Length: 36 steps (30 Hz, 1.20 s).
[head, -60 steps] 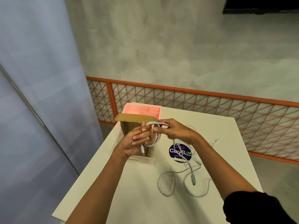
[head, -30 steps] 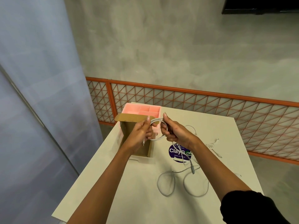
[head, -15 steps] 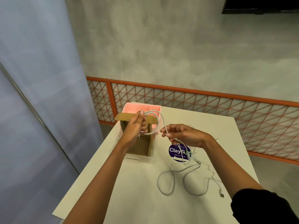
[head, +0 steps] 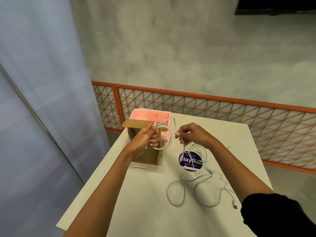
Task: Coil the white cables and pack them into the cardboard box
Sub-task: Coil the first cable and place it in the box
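Head view, down onto white table (head: 153, 211): open cardboard box (head: 150, 157) at left edge, loose white cables (head: 196, 189) sprawled to its right, left hand (head: 146, 140) above box gripping a coiled loop (head: 169, 140), right hand (head: 194, 135) pinching its trailing end.

The cardboard box (head: 150, 158) stands open-topped at the far left of the table (head: 133, 207). The left hand (head: 145, 139) hangs over the box's opening, with a loop of the white cable (head: 170, 138) in its grip. The raised flap (head: 136, 124) walls the far side, and the pink tray (head: 150, 115) sits just behind. The right hand (head: 195, 135) pinches the same cable, which spans the gap between the hands. Loose cables (head: 196, 190) sprawl across the table's right half and the purple sticker (head: 186, 162). The near left shows bare surface.
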Each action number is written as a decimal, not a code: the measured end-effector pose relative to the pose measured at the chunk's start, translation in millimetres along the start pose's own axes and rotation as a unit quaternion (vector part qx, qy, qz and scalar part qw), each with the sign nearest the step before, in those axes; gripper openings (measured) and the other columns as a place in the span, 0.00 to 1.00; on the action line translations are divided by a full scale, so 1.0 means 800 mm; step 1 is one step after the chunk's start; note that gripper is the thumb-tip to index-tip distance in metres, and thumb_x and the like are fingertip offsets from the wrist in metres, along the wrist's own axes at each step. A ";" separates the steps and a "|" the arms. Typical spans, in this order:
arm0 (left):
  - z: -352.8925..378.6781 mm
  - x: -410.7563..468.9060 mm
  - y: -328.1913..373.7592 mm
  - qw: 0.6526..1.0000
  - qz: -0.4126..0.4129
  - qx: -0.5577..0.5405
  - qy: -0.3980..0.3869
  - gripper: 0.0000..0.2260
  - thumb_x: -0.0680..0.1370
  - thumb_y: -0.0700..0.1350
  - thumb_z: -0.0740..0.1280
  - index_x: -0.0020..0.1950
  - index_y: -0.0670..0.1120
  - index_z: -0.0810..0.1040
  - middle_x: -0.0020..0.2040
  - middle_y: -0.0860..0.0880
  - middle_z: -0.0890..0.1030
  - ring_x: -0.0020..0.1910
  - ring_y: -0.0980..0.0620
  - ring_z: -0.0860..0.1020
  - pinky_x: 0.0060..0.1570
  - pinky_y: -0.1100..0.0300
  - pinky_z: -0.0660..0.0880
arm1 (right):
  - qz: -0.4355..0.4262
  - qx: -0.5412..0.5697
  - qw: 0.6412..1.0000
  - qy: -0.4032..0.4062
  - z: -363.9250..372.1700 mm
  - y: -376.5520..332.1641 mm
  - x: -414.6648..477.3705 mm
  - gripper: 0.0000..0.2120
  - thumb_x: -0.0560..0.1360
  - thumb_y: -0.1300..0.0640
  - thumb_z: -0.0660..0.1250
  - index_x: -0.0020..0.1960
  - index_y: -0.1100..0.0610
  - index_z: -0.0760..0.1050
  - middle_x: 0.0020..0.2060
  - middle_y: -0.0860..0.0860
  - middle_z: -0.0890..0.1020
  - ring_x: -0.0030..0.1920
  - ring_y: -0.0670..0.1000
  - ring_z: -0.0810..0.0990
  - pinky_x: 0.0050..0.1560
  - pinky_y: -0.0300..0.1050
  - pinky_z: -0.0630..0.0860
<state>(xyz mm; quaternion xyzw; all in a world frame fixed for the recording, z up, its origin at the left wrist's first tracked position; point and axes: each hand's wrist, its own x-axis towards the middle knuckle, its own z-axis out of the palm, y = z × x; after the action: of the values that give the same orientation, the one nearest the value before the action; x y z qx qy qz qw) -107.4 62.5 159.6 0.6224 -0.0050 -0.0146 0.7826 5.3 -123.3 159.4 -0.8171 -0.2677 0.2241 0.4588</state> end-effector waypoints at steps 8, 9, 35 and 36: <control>0.005 -0.002 0.001 0.995 -0.030 0.081 -0.047 0.14 0.82 0.50 0.52 0.42 0.44 0.66 0.28 0.54 0.61 0.26 0.58 0.59 0.28 0.67 0.61 | -0.016 0.290 0.953 0.086 0.003 -0.029 0.018 0.12 0.81 0.63 0.57 0.41 0.61 0.74 0.32 0.53 0.76 0.32 0.48 0.73 0.31 0.33 0.73; 0.004 -0.002 0.001 0.995 -0.032 0.084 -0.050 0.14 0.82 0.50 0.52 0.42 0.44 0.66 0.28 0.54 0.61 0.26 0.58 0.59 0.28 0.67 0.61 | -0.002 0.331 0.940 0.083 0.004 -0.032 0.020 0.12 0.81 0.63 0.57 0.40 0.61 0.74 0.31 0.52 0.77 0.32 0.46 0.73 0.31 0.32 0.73; -0.003 0.005 -0.013 0.987 0.012 0.147 0.059 0.11 0.83 0.48 0.53 0.45 0.47 0.70 0.31 0.52 0.64 0.28 0.58 0.62 0.29 0.67 0.64 | 0.109 0.184 0.969 -0.125 0.031 -0.051 0.000 0.17 0.82 0.50 0.53 0.54 0.60 0.77 0.41 0.49 0.80 0.42 0.46 0.74 0.45 0.42 0.68; -0.003 0.005 -0.013 0.988 0.012 0.142 0.063 0.11 0.83 0.48 0.52 0.45 0.47 0.70 0.31 0.53 0.64 0.28 0.58 0.62 0.29 0.67 0.64 | 0.105 0.179 0.969 -0.131 0.031 -0.050 -0.001 0.18 0.81 0.49 0.56 0.58 0.61 0.76 0.41 0.49 0.79 0.42 0.46 0.74 0.45 0.41 0.68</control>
<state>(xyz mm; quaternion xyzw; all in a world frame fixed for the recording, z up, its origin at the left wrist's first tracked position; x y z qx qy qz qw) -103.6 62.6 148.4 0.7271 0.0350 0.0351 0.6848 -19.5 -90.8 182.1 -0.7085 -0.1939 0.4204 0.5325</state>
